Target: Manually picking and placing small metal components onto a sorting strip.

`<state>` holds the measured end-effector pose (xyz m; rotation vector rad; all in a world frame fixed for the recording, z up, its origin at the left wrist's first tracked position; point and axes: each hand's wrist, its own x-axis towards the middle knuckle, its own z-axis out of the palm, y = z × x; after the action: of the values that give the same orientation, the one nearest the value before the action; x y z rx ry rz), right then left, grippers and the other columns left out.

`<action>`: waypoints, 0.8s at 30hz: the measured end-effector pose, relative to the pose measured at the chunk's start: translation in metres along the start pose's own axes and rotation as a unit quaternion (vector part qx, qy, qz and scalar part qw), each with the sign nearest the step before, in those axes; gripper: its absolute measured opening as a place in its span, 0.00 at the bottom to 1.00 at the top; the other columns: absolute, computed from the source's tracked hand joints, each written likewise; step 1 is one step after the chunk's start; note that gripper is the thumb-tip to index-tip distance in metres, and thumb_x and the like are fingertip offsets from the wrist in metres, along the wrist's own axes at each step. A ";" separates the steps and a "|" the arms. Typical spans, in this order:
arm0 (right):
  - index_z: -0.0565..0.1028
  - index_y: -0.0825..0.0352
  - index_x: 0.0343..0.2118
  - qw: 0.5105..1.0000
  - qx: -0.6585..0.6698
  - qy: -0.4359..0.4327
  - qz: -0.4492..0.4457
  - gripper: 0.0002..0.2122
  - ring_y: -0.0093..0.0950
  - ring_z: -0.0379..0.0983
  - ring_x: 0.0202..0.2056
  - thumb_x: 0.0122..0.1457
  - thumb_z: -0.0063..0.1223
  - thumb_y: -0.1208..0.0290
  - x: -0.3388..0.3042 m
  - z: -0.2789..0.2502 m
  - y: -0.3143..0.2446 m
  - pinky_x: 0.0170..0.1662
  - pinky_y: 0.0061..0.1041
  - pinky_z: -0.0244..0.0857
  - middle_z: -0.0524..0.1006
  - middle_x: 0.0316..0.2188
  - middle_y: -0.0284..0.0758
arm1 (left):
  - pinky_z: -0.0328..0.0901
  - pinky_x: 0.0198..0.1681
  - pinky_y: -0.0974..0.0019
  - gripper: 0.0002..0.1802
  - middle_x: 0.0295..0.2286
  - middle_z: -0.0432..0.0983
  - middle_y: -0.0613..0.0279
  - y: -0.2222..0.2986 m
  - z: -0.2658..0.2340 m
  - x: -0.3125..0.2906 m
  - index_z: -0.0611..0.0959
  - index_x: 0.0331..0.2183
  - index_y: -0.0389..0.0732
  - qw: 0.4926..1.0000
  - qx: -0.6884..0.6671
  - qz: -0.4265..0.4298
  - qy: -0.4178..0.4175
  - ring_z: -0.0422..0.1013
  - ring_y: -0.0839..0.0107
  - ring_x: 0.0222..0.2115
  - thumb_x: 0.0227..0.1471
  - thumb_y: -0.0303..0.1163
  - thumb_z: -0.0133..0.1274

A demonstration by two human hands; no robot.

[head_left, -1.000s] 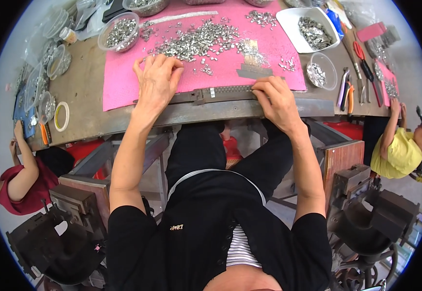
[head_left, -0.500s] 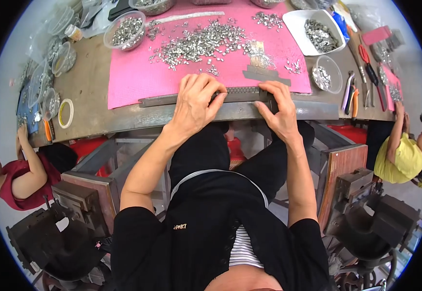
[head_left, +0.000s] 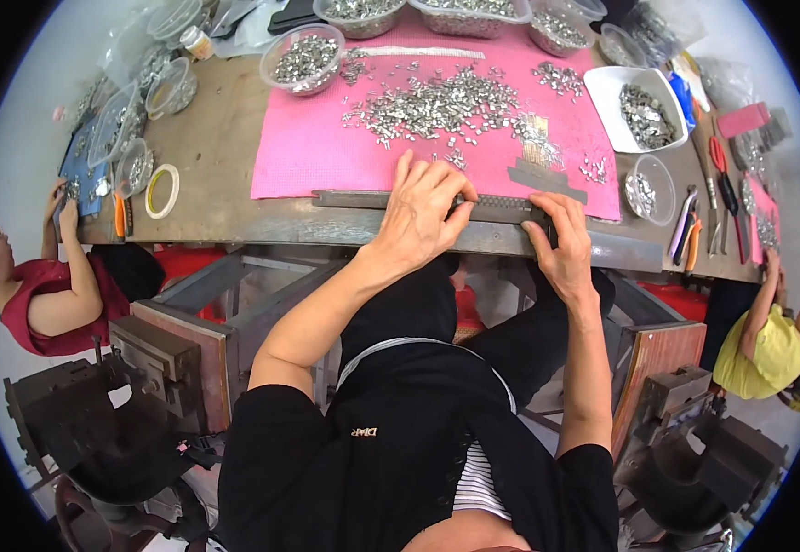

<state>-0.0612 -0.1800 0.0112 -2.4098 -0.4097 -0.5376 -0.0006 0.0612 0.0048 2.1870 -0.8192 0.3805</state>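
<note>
Gold letters [head_left: 364, 431] on black top [head_left: 400, 469]; jar label [head_left: 197, 42] apparently too small.

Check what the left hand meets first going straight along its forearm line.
Likely the loose metal pieces on the pink mat, just ahead of the left hand; height unclear, so it might pass over.
</note>
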 end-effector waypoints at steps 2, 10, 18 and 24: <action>0.78 0.68 0.46 0.999 0.020 -0.024 0.003 0.17 0.41 0.73 0.46 0.51 0.66 0.79 0.005 -0.005 0.000 0.51 0.36 0.66 0.78 0.44 0.40 | 0.57 0.57 0.46 0.08 0.30 0.72 0.64 0.001 -0.001 -0.002 0.81 0.33 0.43 1.000 0.008 0.000 0.009 0.70 0.62 0.34 0.48 0.27 0.63; 0.80 0.66 0.32 0.997 0.029 0.018 -0.063 0.04 0.36 0.72 0.36 0.54 0.63 0.75 0.075 0.041 -0.020 0.43 0.35 0.63 0.76 0.31 0.36 | 0.54 0.55 0.47 0.05 0.31 0.79 0.67 -0.045 -0.052 0.000 0.84 0.33 0.47 0.982 0.110 -0.083 0.132 0.73 0.65 0.36 0.51 0.32 0.63; 0.80 0.66 0.30 0.991 -0.081 -0.019 -0.104 0.04 0.36 0.72 0.39 0.54 0.62 0.73 0.118 0.117 -0.036 0.44 0.36 0.63 0.75 0.31 0.37 | 0.52 0.57 0.52 0.06 0.29 0.76 0.68 -0.077 -0.060 0.001 0.88 0.33 0.48 0.975 0.188 -0.083 0.087 0.71 0.67 0.37 0.50 0.34 0.66; 0.79 0.66 0.29 0.990 -0.091 -0.014 -0.107 0.02 0.37 0.73 0.39 0.53 0.58 0.74 0.124 0.124 -0.038 0.44 0.36 0.63 0.76 0.30 0.39 | 0.52 0.57 0.42 0.04 0.31 0.75 0.66 -0.081 -0.056 0.004 0.86 0.31 0.46 0.976 0.186 -0.075 0.082 0.70 0.63 0.39 0.49 0.32 0.64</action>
<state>0.0645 -0.0528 -0.0001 -2.5667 -0.6619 -0.6614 0.0551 0.1421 -0.0007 2.5011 -0.5191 0.6713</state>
